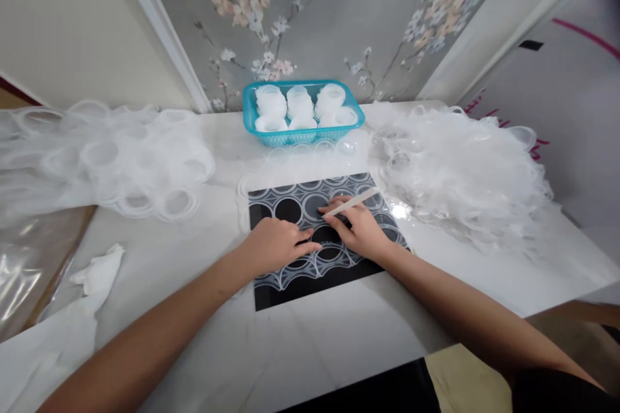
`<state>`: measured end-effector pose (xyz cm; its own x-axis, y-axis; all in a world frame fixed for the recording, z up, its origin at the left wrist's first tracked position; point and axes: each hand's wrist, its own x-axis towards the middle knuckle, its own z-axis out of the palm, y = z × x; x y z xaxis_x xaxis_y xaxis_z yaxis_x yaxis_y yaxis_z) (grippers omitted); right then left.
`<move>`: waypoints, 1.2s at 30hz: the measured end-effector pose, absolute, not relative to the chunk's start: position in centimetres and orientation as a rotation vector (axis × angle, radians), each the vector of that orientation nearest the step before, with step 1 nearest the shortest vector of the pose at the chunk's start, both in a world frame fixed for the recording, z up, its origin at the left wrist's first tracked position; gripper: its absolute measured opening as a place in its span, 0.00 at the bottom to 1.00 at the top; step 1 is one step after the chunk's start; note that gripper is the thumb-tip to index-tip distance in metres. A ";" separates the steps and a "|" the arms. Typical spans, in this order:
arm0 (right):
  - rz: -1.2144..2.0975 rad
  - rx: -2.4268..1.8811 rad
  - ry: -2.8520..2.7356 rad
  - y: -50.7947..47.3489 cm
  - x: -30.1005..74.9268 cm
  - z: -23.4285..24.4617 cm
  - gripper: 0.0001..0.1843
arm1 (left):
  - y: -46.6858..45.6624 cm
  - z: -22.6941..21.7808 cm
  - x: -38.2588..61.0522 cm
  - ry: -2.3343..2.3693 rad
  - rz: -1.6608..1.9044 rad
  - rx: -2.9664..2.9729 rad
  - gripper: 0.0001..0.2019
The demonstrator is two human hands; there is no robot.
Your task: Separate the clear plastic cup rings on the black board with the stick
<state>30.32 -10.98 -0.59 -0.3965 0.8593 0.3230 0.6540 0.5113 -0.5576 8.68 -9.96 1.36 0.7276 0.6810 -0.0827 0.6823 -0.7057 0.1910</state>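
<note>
A clear plastic sheet (310,262) with rows of white-edged rings lies on a black mat (290,297) in the middle of the table. Some of its circles look solid black, where the mat shows through; others have a greyish film. My left hand (276,245) rests on the left part of the sheet, thumb and forefinger stretched out and apart, holding nothing. Between the fingers of my right hand (361,229) is a thin, flat white stick (352,201), slanting up to the right. Its lower end is close to a ring near the sheet's middle.
Behind the mat a blue plastic basket (310,136) holds several stacks of round translucent discs (300,103). Heaps of ringed plastic sheets stand left (140,155) and right (460,168). Crumpled white paper (99,271) and brown-edged clear plastic (36,258) lie at left. A flowered wall (329,13) rises behind.
</note>
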 end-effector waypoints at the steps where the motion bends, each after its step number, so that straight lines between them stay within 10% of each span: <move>1: 0.388 -1.211 -2.235 -11.4 30.1 -0.8 0.11 | -9.9 1.4 8.7 1.083 -0.022 2.723 0.27; 13: -0.137 -1.429 -1.597 -3.6 34.4 5.2 0.13 | -10.0 1.9 8.6 1.098 -0.108 2.659 0.26; 25: 0.618 -1.444 -1.833 -10.1 34.8 -1.2 0.15 | -10.6 2.7 9.1 1.146 -0.041 2.646 0.28; 36: 0.354 -1.402 -1.567 -10.9 34.9 -0.4 0.13 | -9.3 2.9 14.4 1.114 -0.058 2.843 0.30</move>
